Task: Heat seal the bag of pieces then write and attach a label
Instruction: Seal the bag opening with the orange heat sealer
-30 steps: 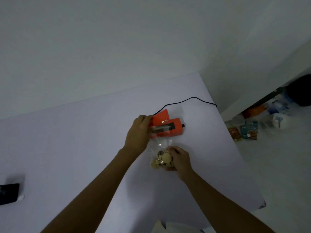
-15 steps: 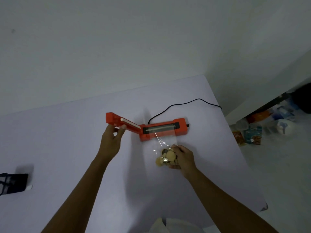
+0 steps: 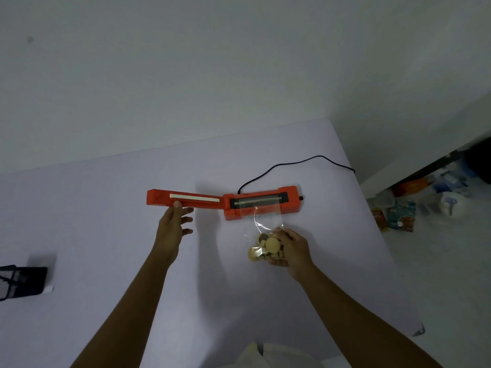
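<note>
Sealer [image 3: 261,204] lid [image 3: 183,199] is laid fully open flat on the surface [image 3: 106,235], so the bag [image 3: 265,235] mouth can be positioned over the heating strip. Bag is held by right hand [image 3: 291,247], grip closed around the pieces [image 3: 267,248]; left hand [image 3: 172,227] grip loose, fingertip touching the lid.

Dim, flat light with a bluish cast; soft shadows fall left of the arms on the counter [image 3: 106,208]. Wide-angle bending curves the edges; the far-right clutter [image 3: 414,208] is blurred.
</note>
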Demonstrator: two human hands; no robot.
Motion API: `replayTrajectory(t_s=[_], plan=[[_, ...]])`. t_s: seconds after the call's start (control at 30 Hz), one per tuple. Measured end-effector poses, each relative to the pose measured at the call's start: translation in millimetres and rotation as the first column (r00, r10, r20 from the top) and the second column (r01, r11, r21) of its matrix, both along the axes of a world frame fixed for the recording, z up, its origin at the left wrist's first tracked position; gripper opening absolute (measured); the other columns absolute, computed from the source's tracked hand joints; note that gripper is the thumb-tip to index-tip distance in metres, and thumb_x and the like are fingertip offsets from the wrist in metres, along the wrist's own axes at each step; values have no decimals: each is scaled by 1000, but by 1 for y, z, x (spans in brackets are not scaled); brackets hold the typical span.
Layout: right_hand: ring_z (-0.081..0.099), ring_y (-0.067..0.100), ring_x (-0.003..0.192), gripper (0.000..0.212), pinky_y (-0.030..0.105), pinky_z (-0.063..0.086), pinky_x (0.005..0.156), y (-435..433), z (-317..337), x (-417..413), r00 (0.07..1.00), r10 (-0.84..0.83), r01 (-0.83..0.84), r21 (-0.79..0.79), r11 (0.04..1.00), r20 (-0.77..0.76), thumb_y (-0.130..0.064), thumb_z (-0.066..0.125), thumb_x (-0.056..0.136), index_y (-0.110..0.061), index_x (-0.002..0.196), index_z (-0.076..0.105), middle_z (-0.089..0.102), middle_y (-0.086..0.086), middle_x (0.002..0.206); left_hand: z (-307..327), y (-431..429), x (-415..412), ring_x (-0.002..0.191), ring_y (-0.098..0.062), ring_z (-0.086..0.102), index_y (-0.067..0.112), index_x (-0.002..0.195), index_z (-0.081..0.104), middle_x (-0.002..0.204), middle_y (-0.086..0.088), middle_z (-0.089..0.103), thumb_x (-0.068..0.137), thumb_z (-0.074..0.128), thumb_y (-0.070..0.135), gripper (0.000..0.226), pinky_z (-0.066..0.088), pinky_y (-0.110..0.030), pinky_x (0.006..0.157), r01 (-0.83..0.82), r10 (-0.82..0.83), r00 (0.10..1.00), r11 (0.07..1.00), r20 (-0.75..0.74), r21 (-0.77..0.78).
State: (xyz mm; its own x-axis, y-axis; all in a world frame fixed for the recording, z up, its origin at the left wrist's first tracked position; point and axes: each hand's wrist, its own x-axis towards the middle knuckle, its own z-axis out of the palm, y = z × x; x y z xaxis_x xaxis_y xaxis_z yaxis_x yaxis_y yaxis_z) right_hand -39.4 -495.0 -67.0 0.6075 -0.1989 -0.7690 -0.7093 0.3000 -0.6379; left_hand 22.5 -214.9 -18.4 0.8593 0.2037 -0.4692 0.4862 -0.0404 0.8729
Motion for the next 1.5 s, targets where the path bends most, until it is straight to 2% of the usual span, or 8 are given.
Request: replayTrajectory(t_s=[0.23,0.5,0.83,1.1,1.2,1.3,1.4,1.5], plan=[[73,35,76,20,43,60,57,1,0,1,1000,-7,7,9,1000,-10,-31,70,90,-14,100,72,73,18,94,-14,-16,-1,103,-27,62,18,128,53,115,-7,65,91,28,65,65,53,-39,77,40,-55,986,994,-156,-100],[73,33,79,23,44,60,60,-1,5,1,1000,13,-13,33,999,-3,-32,67,91,-12,101,71,74,16,96,-43,-74,-9,101,-21,64,17,116,62,109,-2,68,86,50,63,56,53,-36,86,386,-398,858,917,-325,-102],[73,34,81,28,40,57,57,-1,15,5,998,59,-57,56,997,-34,-38,65,92,-13,104,70,75,16,99,-45,-113,-5,83,-18,70,11,107,69,102,-7,74,93,58,32,28,52,-28,66,187,-278,907,939,-316,-288],[73,39,85,25,46,59,58,-10,23,14,985,168,-168,23,986,-27,-38,57,95,-19,101,72,74,18,100,-43,-114,-1,93,-30,70,9,105,68,104,-10,73,94,55,16,18,57,-38,75,128,-232,917,942,-325,-311],[71,33,90,27,49,60,58,-17,21,21,977,210,-212,-55,976,-43,-40,53,97,-22,101,72,73,12,102,-42,-117,1,87,-27,70,7,109,66,103,-9,73,99,48,18,23,58,-40,74,128,-223,922,947,-316,-294],[72,25,85,21,53,62,64,-26,16,33,974,226,-217,-253,943,9,-28,55,97,-16,98,71,75,8,96,-39,-121,4,83,-26,70,7,107,66,101,-9,74,99,46,16,23,57,-39,72,108,-195,930,955,-313,-275],[70,24,76,11,35,61,53,-34,15,48,961,244,-148,-510,848,128,-14,58,95,-11,91,68,72,11,92,-38,-122,9,77,-25,69,7,105,67,93,-8,74,98,48,16,22,58,-34,64,110,-179,937,966,-300,-233],[62,19,90,19,19,49,74,-43,13,66,892,407,-148,-722,676,198,-2,63,88,-13,104,67,67,7,102,-38,-122,12,67,-23,66,6,101,69,81,-9,70,98,51,15,20,57,-32,58,105,-163,940,974,-301,-200]])
